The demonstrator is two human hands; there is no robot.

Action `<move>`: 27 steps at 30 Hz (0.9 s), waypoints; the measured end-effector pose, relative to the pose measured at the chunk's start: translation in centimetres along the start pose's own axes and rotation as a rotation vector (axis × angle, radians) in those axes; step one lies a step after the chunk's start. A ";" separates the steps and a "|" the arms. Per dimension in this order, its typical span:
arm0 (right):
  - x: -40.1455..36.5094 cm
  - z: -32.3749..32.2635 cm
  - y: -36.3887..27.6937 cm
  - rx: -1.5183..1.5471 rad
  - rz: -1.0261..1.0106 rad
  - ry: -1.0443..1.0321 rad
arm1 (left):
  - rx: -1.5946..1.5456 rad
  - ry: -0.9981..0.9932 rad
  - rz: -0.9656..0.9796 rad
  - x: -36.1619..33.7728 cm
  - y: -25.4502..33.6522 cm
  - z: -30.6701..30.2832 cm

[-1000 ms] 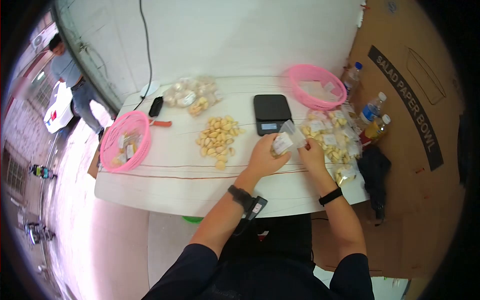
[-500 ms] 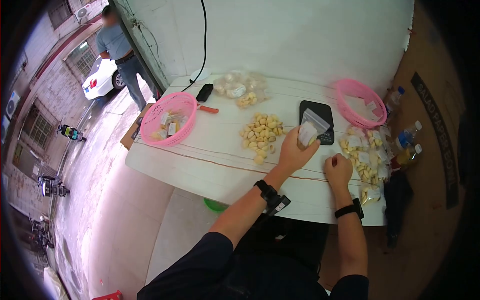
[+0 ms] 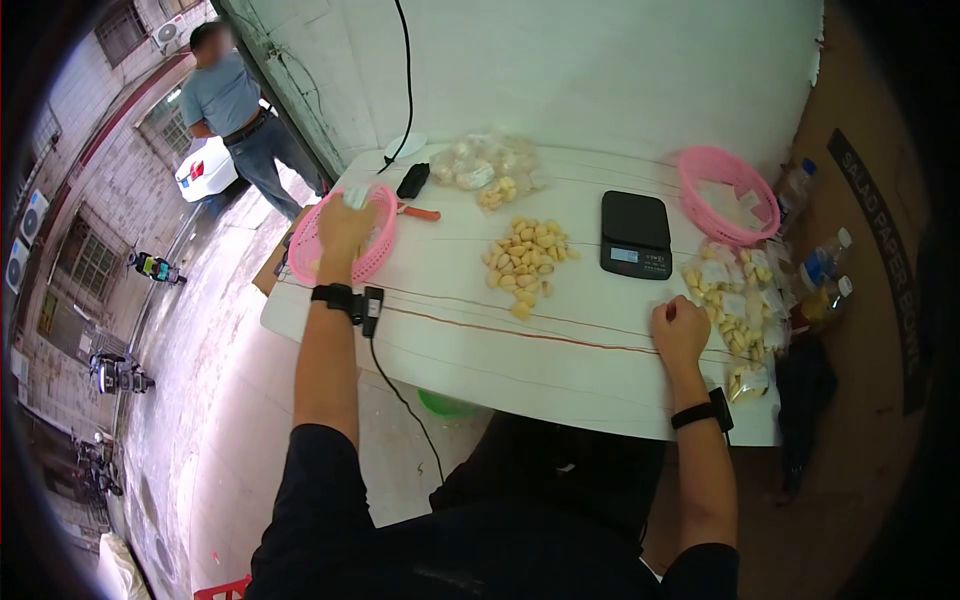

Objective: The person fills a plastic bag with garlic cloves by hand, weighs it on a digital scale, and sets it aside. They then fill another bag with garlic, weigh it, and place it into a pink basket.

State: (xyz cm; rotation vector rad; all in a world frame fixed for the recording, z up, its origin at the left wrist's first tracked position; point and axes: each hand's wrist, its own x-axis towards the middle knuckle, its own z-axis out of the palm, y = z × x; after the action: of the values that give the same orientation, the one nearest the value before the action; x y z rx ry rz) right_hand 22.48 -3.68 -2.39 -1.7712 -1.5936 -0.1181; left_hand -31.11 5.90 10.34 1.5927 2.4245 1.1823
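My left hand [image 3: 345,228] is over the left pink basket [image 3: 374,262], its fingers closed on a small clear zip bag [image 3: 356,196] whose contents I cannot make out. The hand covers most of what lies in that basket. On the tabletop at the right, my right hand [image 3: 681,330] rests as a fist, with nothing visible in it. Near it are a black digital scale [image 3: 636,232] with a lit display and several clear bags of peeled garlic cloves [image 3: 735,310]. A loose pile of garlic cloves [image 3: 524,260] lies mid-table between my hands.
Toward the wall sit a large clear bag of garlic [image 3: 485,165], a black object [image 3: 413,180] and an orange-handled tool [image 3: 420,213]. Another pink basket [image 3: 728,195] and several bottles [image 3: 825,258] stand at the right. A person [image 3: 235,100] stands outside at the left.
My left hand has moved from above the scale leftward to the left basket, carrying the small bag. The scale is now uncovered. My right fist has stayed in place.
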 end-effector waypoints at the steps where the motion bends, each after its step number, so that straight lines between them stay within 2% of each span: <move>1: 0.0 -0.1 -0.1 0.004 0.006 -0.013 | 0.135 -0.067 -0.009 0.5 -1.4 -0.3; 2: 0.0 -0.1 -0.3 0.009 0.013 -0.025 | 0.271 -0.132 -0.018 1.0 -2.7 -0.4; 3: 0.0 -0.1 -0.3 0.009 0.017 -0.023 | 0.271 -0.133 -0.014 1.4 -3.8 -0.1; 5: -0.1 0.1 -0.1 0.024 0.009 -0.013 | 0.170 -0.308 -0.128 2.2 -5.4 0.7; 8: 0.0 0.1 -0.1 0.003 -0.005 0.013 | 0.253 -0.352 -0.080 3.4 -5.8 1.4; 9: -0.1 0.3 0.1 -0.019 0.011 0.019 | 0.243 -0.372 -0.064 2.9 -4.1 1.5; 11: -0.1 0.7 0.4 -0.003 -0.063 0.086 | 0.439 -0.160 0.093 1.6 0.2 -0.1; 12: -0.1 0.6 0.4 -0.021 -0.048 0.093 | 0.428 -0.174 0.110 1.6 1.2 0.6; 14: -0.1 0.3 0.1 0.002 -0.039 0.072 | 0.298 -0.094 0.245 1.6 2.5 1.5; 17: 0.0 0.0 -0.2 0.031 0.003 0.024 | 0.132 -0.118 0.370 -1.5 7.2 3.1; 18: 0.0 0.0 -0.2 0.026 0.006 0.027 | -0.122 -0.285 0.293 -2.4 8.1 4.2; 20: 0.0 0.0 -0.1 0.020 0.011 0.017 | -0.010 -0.231 0.473 -4.3 9.3 6.7; 21: 0.0 0.1 0.0 0.015 0.014 0.019 | -0.014 -0.233 0.476 -5.4 9.9 8.0; 23: 0.0 0.2 0.1 0.028 0.016 0.008 | -0.210 -0.388 0.427 -7.7 11.1 10.2; 27: 0.0 0.0 0.0 0.034 0.014 0.017 | -0.265 -0.383 0.432 -11.8 11.4 14.0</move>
State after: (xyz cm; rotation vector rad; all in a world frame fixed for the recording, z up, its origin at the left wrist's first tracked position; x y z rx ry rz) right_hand 22.46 -3.66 -2.38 -1.7510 -1.5625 -0.0987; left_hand -11.01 6.95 2.66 2.0786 1.6719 1.0557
